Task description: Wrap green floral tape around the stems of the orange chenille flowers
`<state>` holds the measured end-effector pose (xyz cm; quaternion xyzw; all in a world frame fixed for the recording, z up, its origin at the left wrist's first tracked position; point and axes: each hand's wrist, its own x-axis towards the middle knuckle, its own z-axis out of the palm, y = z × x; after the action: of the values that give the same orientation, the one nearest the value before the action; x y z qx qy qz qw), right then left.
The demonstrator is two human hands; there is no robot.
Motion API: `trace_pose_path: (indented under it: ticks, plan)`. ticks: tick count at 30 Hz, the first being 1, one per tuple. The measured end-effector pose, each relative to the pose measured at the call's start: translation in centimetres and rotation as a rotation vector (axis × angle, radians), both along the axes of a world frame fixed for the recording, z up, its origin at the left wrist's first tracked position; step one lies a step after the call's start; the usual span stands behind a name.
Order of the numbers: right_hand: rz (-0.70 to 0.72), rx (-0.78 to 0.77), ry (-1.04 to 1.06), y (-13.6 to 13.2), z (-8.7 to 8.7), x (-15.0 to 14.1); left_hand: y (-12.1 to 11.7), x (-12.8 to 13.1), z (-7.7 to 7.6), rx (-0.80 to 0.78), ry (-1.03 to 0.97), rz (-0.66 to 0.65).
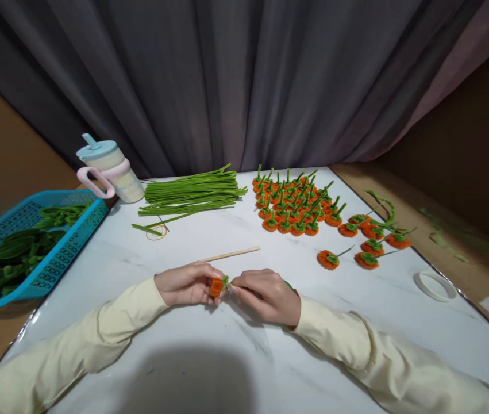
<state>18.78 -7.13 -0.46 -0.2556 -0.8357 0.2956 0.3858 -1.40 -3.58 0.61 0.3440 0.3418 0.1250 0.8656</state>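
Note:
My left hand [189, 284] is closed around a small orange pipe-cleaner fruit [216, 287] with a green top, held on its side just above the white tabletop. From the right, my right hand [265, 294] pinches at the fruit's stem end. Something pale shows at those fingertips, too small to make out. Behind the hands lies a thin wooden stick [231, 254]. Farther back on the right, several finished orange fruits [298, 227] stand in close rows with green stems upward. Looser ones with bare wire stems, such as an orange fruit [328, 260], lie nearer.
Green pipe cleaners [192, 192] lie bundled at the back, near a rubber band [157, 232]. A tumbler [126, 181] with a pink handle stands at the back left. At left is a blue basket [50, 282] holding green leaves. A tape roll [436, 286] lies at right.

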Motion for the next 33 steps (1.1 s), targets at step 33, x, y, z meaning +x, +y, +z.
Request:
trace_pose_path:
  ticks: [33]
  plan:
    - [-0.034, -0.986, 0.287, 0.9, 0.2, -0.8, -0.6, -0.2, -1.1, 0.704, 0.097, 0.103]
